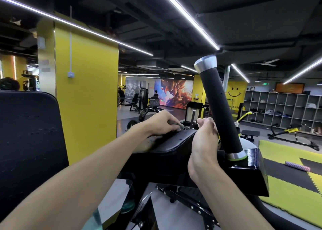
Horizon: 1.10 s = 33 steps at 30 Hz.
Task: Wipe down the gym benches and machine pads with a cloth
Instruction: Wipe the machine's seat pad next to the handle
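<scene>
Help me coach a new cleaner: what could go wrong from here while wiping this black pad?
1. The left hand pinches the grey cloth bunched at the far end of the pad; bunched like that, it may skip much of the surface.
2. The cloth lies close to the metal fittings behind the pad and could snag there.
3. The right hand sits tight beside the black handle; a quick stroke might knock it against that.

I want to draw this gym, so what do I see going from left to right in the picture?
From the left: big black pad → yellow pillar → left hand gripping the cloth → right hand → black handle → purple roller.
</scene>
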Available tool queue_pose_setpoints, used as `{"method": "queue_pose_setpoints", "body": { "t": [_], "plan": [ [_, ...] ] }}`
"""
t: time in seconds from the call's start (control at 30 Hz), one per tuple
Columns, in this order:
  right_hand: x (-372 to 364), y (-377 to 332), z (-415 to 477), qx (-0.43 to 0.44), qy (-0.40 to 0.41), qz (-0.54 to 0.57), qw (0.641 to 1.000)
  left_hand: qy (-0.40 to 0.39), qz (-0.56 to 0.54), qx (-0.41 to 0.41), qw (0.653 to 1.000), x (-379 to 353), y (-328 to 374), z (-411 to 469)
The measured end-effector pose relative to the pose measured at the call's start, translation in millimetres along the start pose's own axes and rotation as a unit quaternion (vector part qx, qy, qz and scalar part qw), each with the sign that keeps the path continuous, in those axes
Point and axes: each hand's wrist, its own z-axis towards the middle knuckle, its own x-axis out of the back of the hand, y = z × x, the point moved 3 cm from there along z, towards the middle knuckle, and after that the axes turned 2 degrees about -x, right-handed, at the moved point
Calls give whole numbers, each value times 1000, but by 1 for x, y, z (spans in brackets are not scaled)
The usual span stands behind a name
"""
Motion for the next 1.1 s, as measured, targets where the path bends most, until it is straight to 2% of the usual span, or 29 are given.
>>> {"method": "queue_pose_setpoints", "body": {
  "t": [0.13,0.57,0.67,0.73,0.8,0.87,0.97,1.03,1.1],
  "plan": [
    [-1,2,1,-4,-1,13,1000,8,-40,-70,997,1,18,-6],
    [1,-3,-6,-8,0,6,1000,23,8,-88,996,20,48,-80],
    [1,-4,-7,1,-24,-8,1000,30,35,-87,995,26,49,-101],
    [1,-4,-12,10,-76,-51,996,38,35,-82,995,29,51,-113],
    [6,-6,-22,39,-150,-149,977,52,49,-87,994,29,56,-118],
    [15,-18,-33,126,-189,-253,940,82,83,-124,985,26,66,-116],
    [37,-55,-47,296,-140,-309,893,113,118,-179,970,10,91,-100],
    [43,-66,-46,355,-107,-330,868,115,113,-168,972,2,104,-86],
    [40,-60,-51,422,-68,-393,814,114,110,-162,974,1,107,-75]
  ]
}}
